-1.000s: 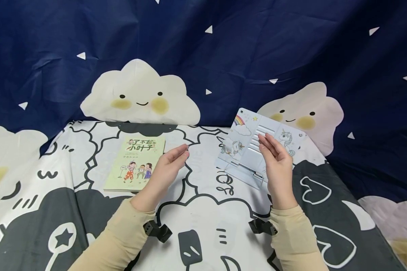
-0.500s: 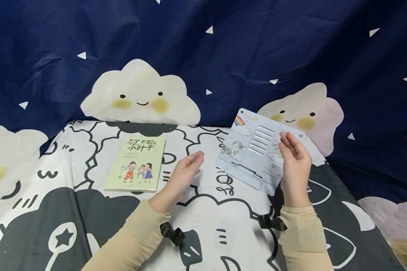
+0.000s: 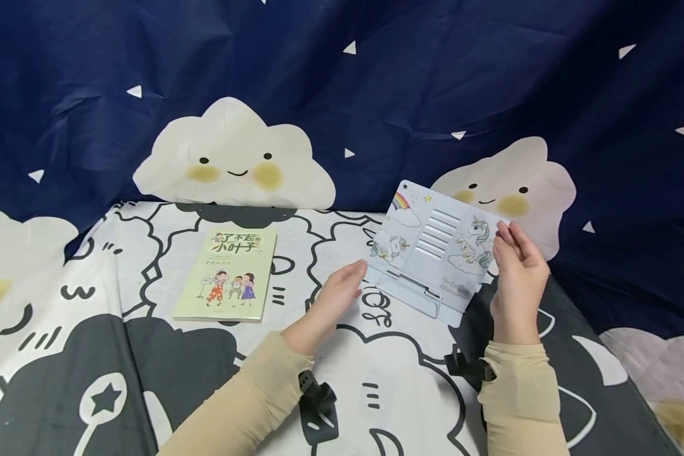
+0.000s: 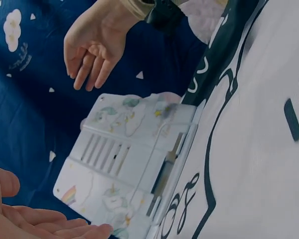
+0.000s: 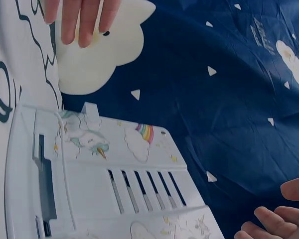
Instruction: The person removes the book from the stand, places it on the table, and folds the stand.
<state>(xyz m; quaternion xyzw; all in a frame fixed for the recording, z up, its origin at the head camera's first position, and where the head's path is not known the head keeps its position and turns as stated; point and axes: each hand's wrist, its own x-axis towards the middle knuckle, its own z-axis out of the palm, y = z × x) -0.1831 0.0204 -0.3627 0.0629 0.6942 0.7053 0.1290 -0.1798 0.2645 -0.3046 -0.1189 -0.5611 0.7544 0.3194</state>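
Bookstand (image 3: 447, 269) stood tilted on patterned cloth (image 3: 376, 354) between left grip (image 3: 327, 304) and right grip (image 3: 521, 285), long axis slanted down rightward in head view; nearer grip cannot be told. Both grips held unclosed, fingers loosely extended, nothing grasped. Bookstand smooth, pale, slotted, unicorn-printed, corners rounded; paperback (image 3: 228, 269) laid flat, farther left.

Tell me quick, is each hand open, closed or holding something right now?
Left hand: open, holding nothing, beside the pale, rectangular, unicorn-print stand.
Right hand: open, holding nothing, at the stand's other side.
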